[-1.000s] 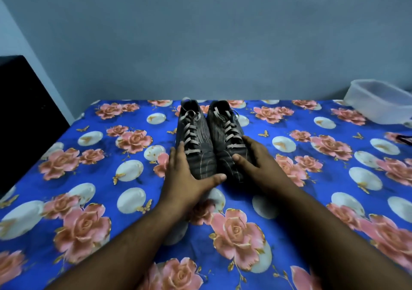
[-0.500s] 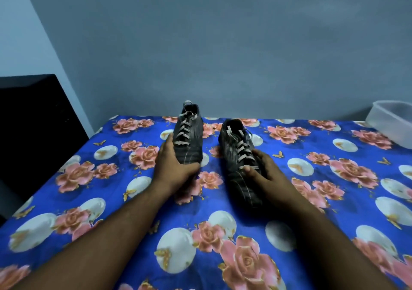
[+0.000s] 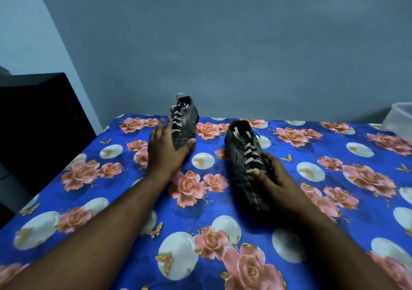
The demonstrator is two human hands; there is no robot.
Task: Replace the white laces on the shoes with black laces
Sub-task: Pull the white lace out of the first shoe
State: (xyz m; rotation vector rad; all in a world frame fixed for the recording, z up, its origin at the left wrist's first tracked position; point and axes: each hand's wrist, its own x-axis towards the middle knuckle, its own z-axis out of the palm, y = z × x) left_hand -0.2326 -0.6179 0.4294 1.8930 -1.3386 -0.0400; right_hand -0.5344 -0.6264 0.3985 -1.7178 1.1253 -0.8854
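Two dark striped shoes with white laces lie on the blue flowered cloth (image 3: 124, 191). The left shoe (image 3: 186, 122) sits far back near the wall, toe toward me. My left hand (image 3: 163, 152) lies at its toe, fingers straight along the shoe's left side and thumb across the toe tip. The right shoe (image 3: 244, 162) lies nearer, toe toward me. My right hand (image 3: 275, 174) grips it from the right, thumb pressing on the lowest white lace crossing. No black laces are in view.
A black box-like object (image 3: 35, 129) stands off the cloth's left edge. A translucent plastic container (image 3: 401, 117) sits at the far right edge. A grey-blue wall rises right behind the left shoe.
The shoes, side by side a second ago, are now apart. My left hand moved its shoe back toward the wall and its fingers have straightened. My right hand stays on the nearer shoe.
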